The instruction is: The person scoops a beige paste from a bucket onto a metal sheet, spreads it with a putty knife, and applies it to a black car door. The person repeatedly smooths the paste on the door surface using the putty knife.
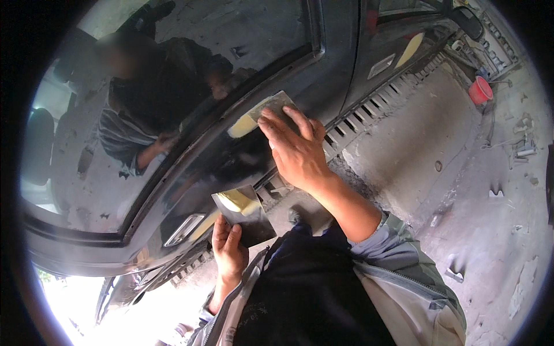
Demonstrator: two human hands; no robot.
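Observation:
My right hand (297,150) presses a thin flat putty spreader (283,100) against the dark car door (222,164), fingertips laid along the blade. Beside the blade a pale yellow patch of body filler (244,124) covers the panel just below the window trim. Lower down, my left hand (229,248) grips a square metal plate (255,224) by its edge, thumb on the face and fingers underneath. A lump of yellow filler (238,200) is smeared over the plate's upper part. The plate is held apart from the door.
A door handle (183,229) lies left of the plate, with another yellow streak (203,226) beside it. Ahead are a second handle (381,67), a filler patch (410,49) and a mirror (468,23). A slotted grating (363,112) runs alongside the car; a red bucket (480,90) stands far right.

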